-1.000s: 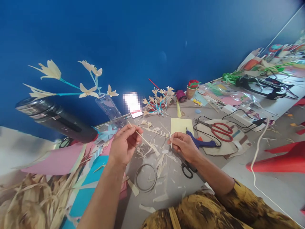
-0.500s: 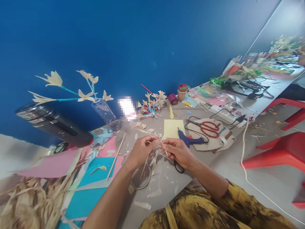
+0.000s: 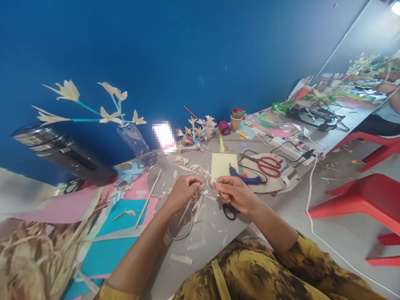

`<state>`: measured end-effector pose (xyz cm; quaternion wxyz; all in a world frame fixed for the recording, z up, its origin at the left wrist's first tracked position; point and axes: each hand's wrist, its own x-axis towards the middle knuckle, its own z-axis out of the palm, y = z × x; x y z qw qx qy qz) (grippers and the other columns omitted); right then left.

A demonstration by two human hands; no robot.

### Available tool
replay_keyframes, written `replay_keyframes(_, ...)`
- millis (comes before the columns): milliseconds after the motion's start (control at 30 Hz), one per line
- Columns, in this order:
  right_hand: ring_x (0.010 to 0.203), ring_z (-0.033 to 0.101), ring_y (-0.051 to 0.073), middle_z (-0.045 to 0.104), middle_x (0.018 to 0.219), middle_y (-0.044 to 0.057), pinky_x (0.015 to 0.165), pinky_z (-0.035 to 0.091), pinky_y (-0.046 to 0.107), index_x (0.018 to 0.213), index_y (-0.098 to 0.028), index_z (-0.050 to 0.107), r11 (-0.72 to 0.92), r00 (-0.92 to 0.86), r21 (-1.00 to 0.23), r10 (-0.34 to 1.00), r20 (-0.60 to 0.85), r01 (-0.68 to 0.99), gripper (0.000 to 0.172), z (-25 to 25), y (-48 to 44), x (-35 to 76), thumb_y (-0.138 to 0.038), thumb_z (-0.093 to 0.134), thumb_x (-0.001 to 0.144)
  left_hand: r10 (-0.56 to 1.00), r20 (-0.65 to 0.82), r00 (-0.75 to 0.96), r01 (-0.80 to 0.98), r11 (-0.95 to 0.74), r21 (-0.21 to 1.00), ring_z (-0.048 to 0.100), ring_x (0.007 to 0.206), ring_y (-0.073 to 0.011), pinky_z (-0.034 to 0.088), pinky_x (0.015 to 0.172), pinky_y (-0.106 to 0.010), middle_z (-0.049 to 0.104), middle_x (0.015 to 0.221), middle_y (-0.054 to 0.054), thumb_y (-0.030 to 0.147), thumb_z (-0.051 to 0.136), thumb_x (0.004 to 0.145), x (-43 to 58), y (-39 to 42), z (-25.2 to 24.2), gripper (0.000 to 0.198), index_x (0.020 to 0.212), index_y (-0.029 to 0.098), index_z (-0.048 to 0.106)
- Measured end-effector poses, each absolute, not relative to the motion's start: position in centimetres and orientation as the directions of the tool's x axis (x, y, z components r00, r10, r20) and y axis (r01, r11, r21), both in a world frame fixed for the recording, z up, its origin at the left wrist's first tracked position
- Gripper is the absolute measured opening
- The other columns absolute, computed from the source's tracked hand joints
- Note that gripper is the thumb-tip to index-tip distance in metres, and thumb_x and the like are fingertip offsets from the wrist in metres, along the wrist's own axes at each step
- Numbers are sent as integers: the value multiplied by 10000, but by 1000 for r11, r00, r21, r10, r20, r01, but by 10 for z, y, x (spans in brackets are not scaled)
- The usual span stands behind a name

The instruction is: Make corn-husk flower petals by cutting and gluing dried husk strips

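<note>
My left hand (image 3: pixel 184 192) is closed in a pinch above the table, and whatever lies between its fingertips is too small to make out. A short way to its right, my right hand (image 3: pixel 233 192) pinches a small pale strip, seemingly dried husk or petal material. Beneath and between both hands lie cream scraps (image 3: pixel 198 206). A wire ring (image 3: pixel 181 227) rests below my left hand. Black scissor handles (image 3: pixel 230 211) show under my right hand. Beyond it are a yellow paper square (image 3: pixel 220 164) and a blue glue gun (image 3: pixel 246 177).
Red-handled scissors (image 3: pixel 268 166) lie on a folded cloth by a white power strip (image 3: pixel 290 150). Cream flowers stand in a clear vase (image 3: pixel 134 143) beside a black flask (image 3: pixel 65 156). Coloured paper (image 3: pixel 106 254) covers the left side. A red stool (image 3: pixel 359 200) and a seated person are at right.
My hands have drawn apart from where they nearly met, leaving a gap between the fingertips. The whole view has shifted slightly.
</note>
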<state>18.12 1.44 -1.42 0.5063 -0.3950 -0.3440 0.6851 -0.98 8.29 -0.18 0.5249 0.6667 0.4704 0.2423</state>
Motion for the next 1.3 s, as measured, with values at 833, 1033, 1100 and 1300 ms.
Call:
replay_keyframes(833,514,458,63,730,756,46,468,299,204,822,-144,783,-209,-482,-955,872,-85,-210,361,-2,40,155,-480,819,696,857,-223,465,-106,303,947,526,538,-110,369,521,-228,583,600,-18,394,890,582,-23,58,24,296,672,138,770)
replay_keyframes(1033,492,492,86,672,597,15,492,360,230,613,-132,712,-203,-418,-972,898,-138,-115,370,-3,39,153,-463,871,576,850,-201,487,-205,335,920,521,533,-98,406,545,-254,578,658,-5,313,923,525,-25,55,11,263,593,132,744)
replay_keyframes(1100,484,483,91,621,525,-11,487,348,229,572,-139,671,-184,-391,-980,910,-139,-79,387,-2,39,152,-467,876,558,844,-213,492,-212,354,911,495,526,-80,396,540,-245,570,652,5,266,922,523,-25,54,10,243,571,132,726)
replay_keyframes(1300,511,456,85,644,602,-7,497,341,217,687,-148,668,-79,-421,-996,906,-50,-52,374,2,34,154,-499,797,696,825,-250,507,-281,432,857,545,535,-105,393,524,-242,567,601,11,257,923,520,-20,50,16,289,554,133,665)
